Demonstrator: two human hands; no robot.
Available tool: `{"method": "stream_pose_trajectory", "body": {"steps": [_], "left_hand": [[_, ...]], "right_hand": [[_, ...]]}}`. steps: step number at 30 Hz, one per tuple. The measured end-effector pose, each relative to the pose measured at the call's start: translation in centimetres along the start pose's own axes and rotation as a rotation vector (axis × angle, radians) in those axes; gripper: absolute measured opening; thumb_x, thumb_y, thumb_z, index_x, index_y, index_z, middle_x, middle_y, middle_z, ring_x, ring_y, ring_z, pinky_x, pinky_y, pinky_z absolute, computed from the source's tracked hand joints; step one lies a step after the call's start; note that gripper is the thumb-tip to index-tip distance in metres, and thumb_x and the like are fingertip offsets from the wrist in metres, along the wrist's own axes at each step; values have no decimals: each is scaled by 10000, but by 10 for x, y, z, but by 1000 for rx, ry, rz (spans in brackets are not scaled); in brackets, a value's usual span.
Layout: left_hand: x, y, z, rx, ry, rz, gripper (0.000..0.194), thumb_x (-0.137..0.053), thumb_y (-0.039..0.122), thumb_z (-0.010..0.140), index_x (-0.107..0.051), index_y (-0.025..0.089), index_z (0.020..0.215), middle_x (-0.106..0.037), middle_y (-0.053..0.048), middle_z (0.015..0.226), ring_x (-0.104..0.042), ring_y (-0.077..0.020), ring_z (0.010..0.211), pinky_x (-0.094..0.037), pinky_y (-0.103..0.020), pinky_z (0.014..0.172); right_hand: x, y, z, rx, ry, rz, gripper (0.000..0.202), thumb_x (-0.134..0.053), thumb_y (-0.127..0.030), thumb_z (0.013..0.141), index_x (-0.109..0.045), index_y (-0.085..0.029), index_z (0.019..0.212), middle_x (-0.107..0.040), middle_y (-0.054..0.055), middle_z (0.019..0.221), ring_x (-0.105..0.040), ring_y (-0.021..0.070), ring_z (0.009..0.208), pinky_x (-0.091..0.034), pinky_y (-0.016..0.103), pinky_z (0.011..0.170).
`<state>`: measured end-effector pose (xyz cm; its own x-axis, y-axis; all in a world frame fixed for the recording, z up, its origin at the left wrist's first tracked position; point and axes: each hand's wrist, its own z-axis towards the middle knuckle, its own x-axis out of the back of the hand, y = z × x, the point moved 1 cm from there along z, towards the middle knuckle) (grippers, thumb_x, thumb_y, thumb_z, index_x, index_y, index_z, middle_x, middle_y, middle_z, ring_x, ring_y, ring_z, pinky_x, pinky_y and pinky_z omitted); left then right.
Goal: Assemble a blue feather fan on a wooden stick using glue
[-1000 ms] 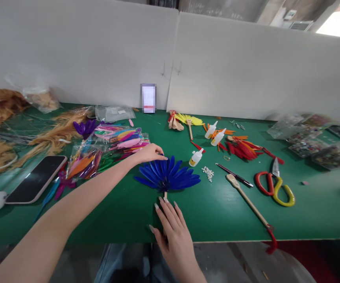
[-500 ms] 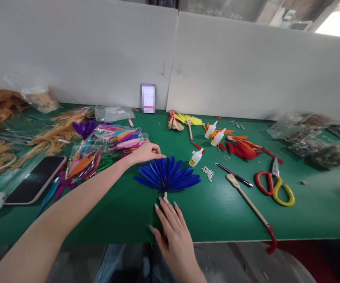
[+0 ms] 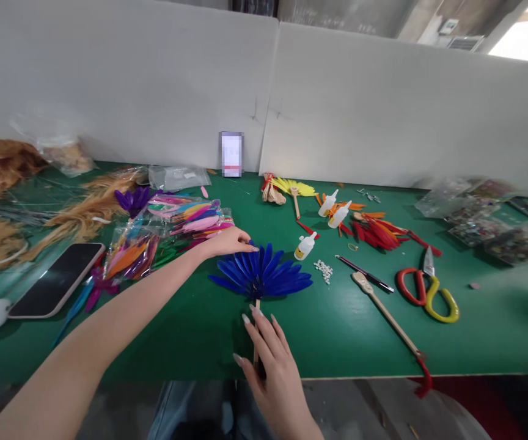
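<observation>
- Okay, so the blue feather fan (image 3: 277, 278) is laid out flat on the green table (image 3: 186, 342), right in front of the person, with its wooden handle (image 3: 257, 304) pointed back toward the near edge.
- The upper feathers are reached by the left hand (image 3: 230, 241), thumb and fingertips drawn close together at the tips; whether a feather is actually pinched can't be told.
- The handle is partly covered by the right hand (image 3: 275, 366), fingers stretched out and loosely spread, thumb set apart; how hard it's pressed can't be told either.
- Weight-wise, very little is expected, so it'd probably be shifted by a light bump.
- The feathers look soft and bendy, easily creased or splayed, so tips are best touched gently and never used for lifting.
- The stick looks stiff and is best gripped just below the feather base (image 3: 256, 288), which might be fragile if twisted.
- Just off to the right, a small white bottle (image 3: 305, 246) and some white beads (image 3: 322, 271) are placed, easily knocked by a careless sleeve.
</observation>
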<state>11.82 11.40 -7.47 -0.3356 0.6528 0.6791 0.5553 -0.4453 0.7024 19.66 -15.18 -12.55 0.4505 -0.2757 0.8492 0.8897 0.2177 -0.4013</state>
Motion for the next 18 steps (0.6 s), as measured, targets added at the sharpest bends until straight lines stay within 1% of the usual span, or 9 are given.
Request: {"method": "stream_pose_trajectory", "body": {"steps": [2,5,7,11,13,15,18], "left_hand": [[0,1,-1,3,-3,2,509,-599,592,690,-340,191,514,-312,51,504,-295,-104,501,-174,-267,519],[0,2,-1,13,-7,-3,524,-626,585,664,-317,193,507,-294,58,492,-278,-98,493,-169,-265,518],[-1,1,0,7,-5,-8,523,-631,579,659,-313,193,506,-289,60,491,-272,-97,494,-173,-262,519],[-5,-3,3,-12,3,-14,512,-617,577,668,-318,194,509,-284,62,490,-263,-97,498,-172,-261,520],[-6,-6,4,-19,8,-18,508,-620,571,666,-319,193,510,-282,64,489,-262,-97,500,-169,-263,523],[-6,-8,5,-26,12,-20,505,-623,567,663,-320,193,510,-277,65,490,-264,-97,501,-167,-265,527],[-6,-9,6,-29,14,-19,501,-624,557,659,-316,192,508,-273,66,491,-262,-96,502,-165,-266,529]], "right_hand": [[7,1,4,-55,51,3,514,-469,-287,928,-348,-202,1420,-318,62,1504,-300,238,1383,-457,418,1022],[15,5,15,-93,136,-61,523,-493,-321,917,-366,-221,1414,-152,90,1555,-194,304,1414,-393,514,1048],[17,11,25,-88,143,-131,560,-510,-381,904,-355,-236,1422,-101,96,1563,-152,333,1418,-355,564,1050],[10,22,42,-44,90,-223,723,-492,-560,860,-307,-181,1448,-165,147,1545,-172,345,1411,-316,583,1060],[6,26,46,-40,75,-237,773,-473,-610,844,-305,-159,1449,-191,159,1537,-184,341,1409,-298,575,1070],[3,27,48,-47,71,-240,773,-463,-619,845,-303,-165,1450,-205,149,1535,-193,333,1408,-281,567,1080],[1,27,47,-58,78,-238,733,-463,-589,862,-299,-187,1452,-210,131,1538,-204,322,1407,-274,558,1083]]}}
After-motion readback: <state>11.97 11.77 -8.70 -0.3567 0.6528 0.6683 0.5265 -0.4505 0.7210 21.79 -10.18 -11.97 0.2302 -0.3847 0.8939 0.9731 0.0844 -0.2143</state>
